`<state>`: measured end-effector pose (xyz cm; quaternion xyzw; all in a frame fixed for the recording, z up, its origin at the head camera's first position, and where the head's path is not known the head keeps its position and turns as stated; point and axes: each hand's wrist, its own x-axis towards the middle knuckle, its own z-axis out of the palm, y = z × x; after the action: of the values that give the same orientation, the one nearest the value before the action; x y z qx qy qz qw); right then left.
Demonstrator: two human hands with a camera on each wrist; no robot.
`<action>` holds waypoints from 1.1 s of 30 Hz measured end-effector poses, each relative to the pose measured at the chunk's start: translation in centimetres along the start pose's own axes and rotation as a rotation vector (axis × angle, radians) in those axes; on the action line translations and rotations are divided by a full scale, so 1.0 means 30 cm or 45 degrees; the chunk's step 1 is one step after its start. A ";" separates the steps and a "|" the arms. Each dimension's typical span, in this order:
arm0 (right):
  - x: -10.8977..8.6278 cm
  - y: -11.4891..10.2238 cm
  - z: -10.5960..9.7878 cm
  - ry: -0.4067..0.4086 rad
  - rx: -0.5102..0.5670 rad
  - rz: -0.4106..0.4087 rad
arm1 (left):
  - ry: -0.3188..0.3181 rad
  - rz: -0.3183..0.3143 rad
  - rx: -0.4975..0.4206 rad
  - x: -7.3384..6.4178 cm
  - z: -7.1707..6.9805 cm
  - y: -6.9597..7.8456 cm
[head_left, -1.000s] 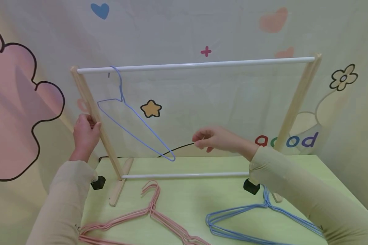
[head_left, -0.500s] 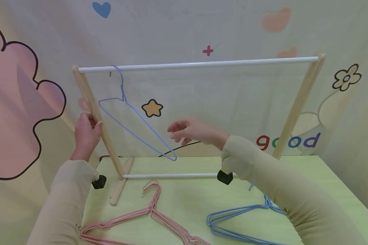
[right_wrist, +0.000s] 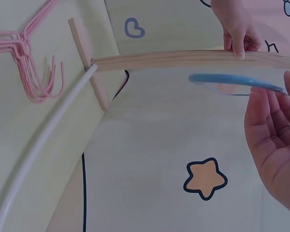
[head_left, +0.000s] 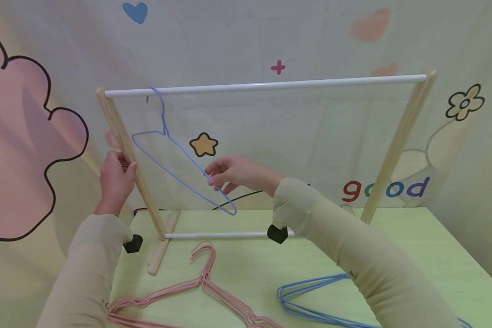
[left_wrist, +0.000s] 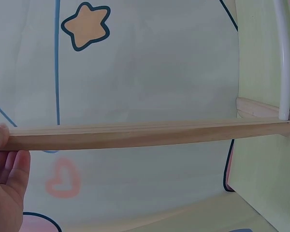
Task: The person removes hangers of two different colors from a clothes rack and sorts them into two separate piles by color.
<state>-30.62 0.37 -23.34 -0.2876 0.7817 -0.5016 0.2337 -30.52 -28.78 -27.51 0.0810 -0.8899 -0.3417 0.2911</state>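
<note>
A clothes rack with wooden side posts and a white top rail (head_left: 270, 85) stands on the table. My left hand (head_left: 116, 180) grips the left post (left_wrist: 135, 137) about halfway up, thumb on one side and fingers on the other. From the rail's left end hangs a blue wire hanger (head_left: 163, 120), its long side slanting down to the right. My right hand (head_left: 242, 173) is at that lower slope, the wire passing between thumb and curled fingers. The right wrist view shows the hanger's rounded end (right_wrist: 222, 79) extending past these fingers (right_wrist: 258, 111).
Several pink hangers (head_left: 205, 278) lie stacked on the pale green table (head_left: 246, 259) at front left. More blue hangers (head_left: 295, 296) lie at front right, partly behind my right sleeve. A lower white bar (head_left: 221, 235) joins the posts. A printed cloth (head_left: 311, 136) hangs behind.
My right hand has moved left from the middle of the rack to the hanging blue hanger and closed round its wire. My left hand stays on the post.
</note>
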 end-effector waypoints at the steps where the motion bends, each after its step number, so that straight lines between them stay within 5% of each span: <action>1: 0.003 -0.004 0.005 -0.006 -0.005 0.001 | -0.004 -0.006 0.001 0.000 -0.001 0.001; 17: -0.014 -0.055 -0.014 0.037 -0.101 -0.017 | 0.001 -0.015 0.007 0.000 -0.002 0.006; 33: -0.178 -0.086 -0.157 0.137 -0.384 -0.013 | 0.008 0.025 -0.013 -0.004 0.000 0.001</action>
<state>-29.27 6.22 -18.75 -0.2963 0.8581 -0.3944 0.1429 -30.41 -28.71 -27.54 0.0716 -0.8881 -0.3431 0.2975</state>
